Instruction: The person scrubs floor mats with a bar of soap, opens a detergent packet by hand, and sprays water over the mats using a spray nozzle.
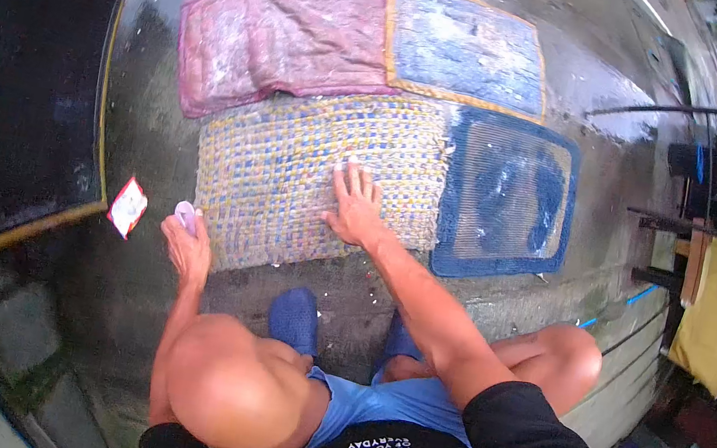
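My right hand (pixel 355 205) rests on a woven rag mat (pixel 283 165) of cream, yellow and blue strips, its fingers spread. In my left hand (pixel 189 246), beside the mat's lower left corner, is a small pale purple oval bar (pixel 185 215) that looks like soap; the fingers hide part of it. Beyond the woven mat lies a wrinkled pink mat (pixel 294 36) with whitish patches. A blue mat with a yellow border (pixel 466 49) adjoins it, also streaked white. To the right is a dark blue ribbed mat (pixel 512 201).
A red and white packet (pixel 128 208) lies on the wet concrete floor (pixel 147 134) near my left hand. At the left stands a dark panel with a yellowish edge (pixel 108 90). Dark bars and a yellow cloth (pixel 714 318) are at the right. My blue slippers (pixel 295 315) are just below the mats.
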Demonstrator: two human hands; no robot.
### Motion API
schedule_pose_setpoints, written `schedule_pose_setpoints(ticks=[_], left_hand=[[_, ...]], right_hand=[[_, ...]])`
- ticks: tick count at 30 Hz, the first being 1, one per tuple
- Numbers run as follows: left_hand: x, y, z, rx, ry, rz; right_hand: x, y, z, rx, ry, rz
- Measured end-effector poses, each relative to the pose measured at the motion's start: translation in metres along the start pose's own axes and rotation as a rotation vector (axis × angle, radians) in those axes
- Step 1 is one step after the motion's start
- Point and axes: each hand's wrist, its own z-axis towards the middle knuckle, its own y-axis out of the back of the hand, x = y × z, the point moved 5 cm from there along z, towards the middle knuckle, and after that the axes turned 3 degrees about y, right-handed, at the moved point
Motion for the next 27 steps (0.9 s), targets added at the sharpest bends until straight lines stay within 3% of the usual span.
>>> schedule_pose_setpoints(ticks=[1, 3, 5, 6, 8, 10, 12, 15, 16, 19, 20, 22, 23, 27], left_hand=[[-0.015, -0.009, 0.006, 0.122, 0.025, -0.151], [-0.057, -0.033, 0.014, 0.366, 0.078, -0.444], [-0.113, -0.035, 0.003, 0.374, -0.116, -0.476], [-0.135, -0.037, -0.001, 0.489, -0.036, -0.630], [-0.171, -0.033, -0.007, 0.722, 0.139, -0.933], [-0.176, -0.034, -0.008, 0.860, 0.225, -1.036], [-0.161, -0.054, -0.006, 1.022, 0.240, -1.084], [-0.139, -0.060, 0.001, 0.964, 0.006, -0.823], [-0.156, -0.023, 0.009, 0.772, -0.285, -0.349], [-0.144, -0.003, 0.017, 0.359, -0.506, -0.062], [-0.120, -0.024, 0.026, 0.364, -0.612, 0.024], [-0.111, -0.019, 0.025, 0.441, -0.553, 0.261], [-0.108, -0.017, 0.025, 0.476, -0.523, 0.375], [-0.087, -0.036, 0.027, 0.498, -0.520, 0.331]], right_hand=[[0.007, 0.009, 0.001, 0.000, 0.001, 0.049], [0.033, 0.030, 0.011, -0.079, 0.181, 0.472], [0.078, 0.067, 0.000, -0.102, 0.281, 0.636], [0.093, 0.079, -0.005, -0.111, 0.335, 0.716], [0.089, 0.076, 0.000, -0.246, 0.227, 0.771], [0.082, 0.076, 0.006, -0.401, 0.195, 0.773], [0.079, 0.065, 0.012, -0.394, 0.111, 0.698], [0.086, 0.042, 0.027, -0.378, 0.067, 0.585], [0.089, 0.034, 0.033, -0.410, 0.072, 0.551], [0.071, 0.001, 0.057, -0.440, 0.088, 0.213], [0.059, -0.003, 0.060, -0.439, 0.090, 0.061], [0.032, 0.011, 0.055, -0.484, 0.200, 0.007], [0.012, 0.016, 0.056, -0.439, 0.163, 0.005], [-0.074, 0.051, 0.032, -0.414, -0.136, -0.067]])
